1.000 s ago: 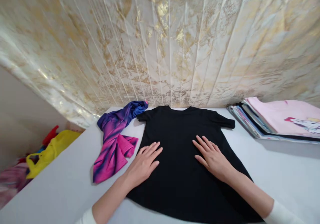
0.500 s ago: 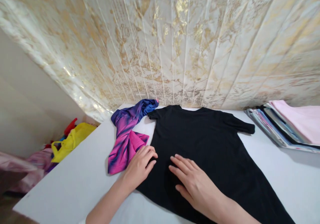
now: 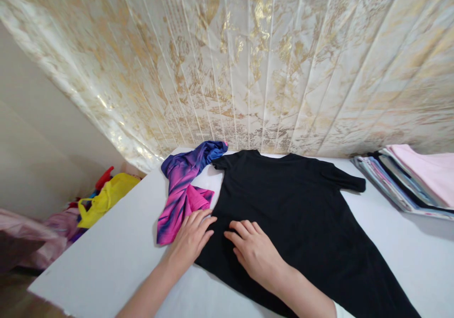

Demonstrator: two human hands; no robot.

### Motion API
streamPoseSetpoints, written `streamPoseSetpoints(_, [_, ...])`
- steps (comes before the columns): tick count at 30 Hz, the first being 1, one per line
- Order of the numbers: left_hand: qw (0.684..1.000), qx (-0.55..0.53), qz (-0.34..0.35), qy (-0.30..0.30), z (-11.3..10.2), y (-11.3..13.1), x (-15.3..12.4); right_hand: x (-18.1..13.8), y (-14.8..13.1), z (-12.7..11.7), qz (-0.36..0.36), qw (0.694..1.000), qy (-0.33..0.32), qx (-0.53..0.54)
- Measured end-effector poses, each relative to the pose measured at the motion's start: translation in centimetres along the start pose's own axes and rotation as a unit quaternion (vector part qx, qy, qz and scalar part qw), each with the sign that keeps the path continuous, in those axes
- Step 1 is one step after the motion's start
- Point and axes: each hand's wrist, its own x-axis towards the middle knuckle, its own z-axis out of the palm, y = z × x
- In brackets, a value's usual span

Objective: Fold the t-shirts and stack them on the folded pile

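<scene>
A black short-sleeved T-shirt [image 3: 283, 200] lies spread on the white table, its neckline toward the curtain and its lower part running off the bottom of the view. On the shirt's left edge rests my left hand [image 3: 191, 233], open with fingers stretched out, close beside a crumpled purple, blue and pink garment [image 3: 180, 190]. My right hand [image 3: 250, 247] is open over the shirt's lower left area, fingers slightly bent and touching or nearly touching the cloth. Neither hand grips anything.
A stack of folded clothes [image 3: 422, 176] with a pink piece on top sits at the right. Behind the white table [image 3: 95, 256] hangs a white and gold curtain [image 3: 248, 63]. Beyond the left edge lie a yellow bag-like item [image 3: 106, 197] and other cloth.
My right hand has moved left across the shirt, closer to my left hand. My left hand has shifted slightly left and down. The shirt lies much as before.
</scene>
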Motion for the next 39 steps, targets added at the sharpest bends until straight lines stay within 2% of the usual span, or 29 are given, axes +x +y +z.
streamPoseSetpoints(4, [0.999, -0.035, 0.001, 0.005, -1.2, 1.2, 0.0, 0.1, 0.8, 0.4, 0.01, 1.0, 0.017, -0.013])
streamPoseSetpoints(9, [0.991, -0.13, 0.008, -0.019, -2.8, 3.8, -0.8, 0.0, 1.2, 0.5, 0.011, 1.0, 0.028, 0.006])
streamPoseSetpoints(14, [0.993, -0.11, -0.005, -0.029, -1.0, 4.9, -1.0, -0.3, 1.0, 1.2, 0.021, 0.999, 0.022, 0.026])
streamPoseSetpoints(17, [0.998, -0.028, 0.034, -0.051, 0.7, 4.9, -1.1, -1.7, 0.3, 1.2, 0.045, 0.999, -0.016, 0.012])
streamPoseSetpoints(19, [0.995, 0.02, 0.06, -0.073, 1.2, 4.8, -1.2, -3.2, 0.7, 0.9, 0.018, 0.998, -0.053, 0.007])
streamPoseSetpoints(22, [0.993, 0.053, 0.068, -0.086, 1.1, 4.7, -1.3, -5.8, 4.4, -0.1, -0.007, 0.998, -0.058, -0.007])
streamPoseSetpoints(24, [0.992, 0.056, 0.064, -0.09, 0.8, 4.6, -1.4, -7.3, 8.5, -1.0, 0.079, 0.995, -0.015, -0.051])
streamPoseSetpoints(27, [0.992, 0.049, 0.051, -0.106, 0.7, 4.6, -1.5, -9.1, 13.7, -2.2, 0.204, 0.972, 0.023, -0.114])
streamPoseSetpoints(29, [0.992, 0.04, 0.037, -0.115, 0.6, 4.8, -1.3, -10.1, 14.6, -2.5, 0.202, 0.972, 0.027, -0.119])
streamPoseSetpoints(31, [0.992, 0.02, 0.034, -0.12, 0.6, 5.4, -0.8, -10.9, 13.8, -2.3, 0.158, 0.981, 0.025, -0.108])
streamPoseSetpoints(34, [0.987, -0.022, 0.069, -0.142, 0.7, 6.4, 1.0, -11.7, 12.9, -1.8, 0.121, 0.987, 0.029, -0.103])
streamPoseSetpoints(36, [0.98, -0.041, 0.101, -0.166, 0.9, 6.7, 2.5, -12.0, 14.0, -1.9, 0.146, 0.981, 0.033, -0.12])
streamPoseSetpoints(39, [0.975, -0.048, 0.126, -0.177, 1.4, 6.6, 4.2, -12.5, 16.7, -2.7, 0.235, 0.958, 0.048, -0.157])
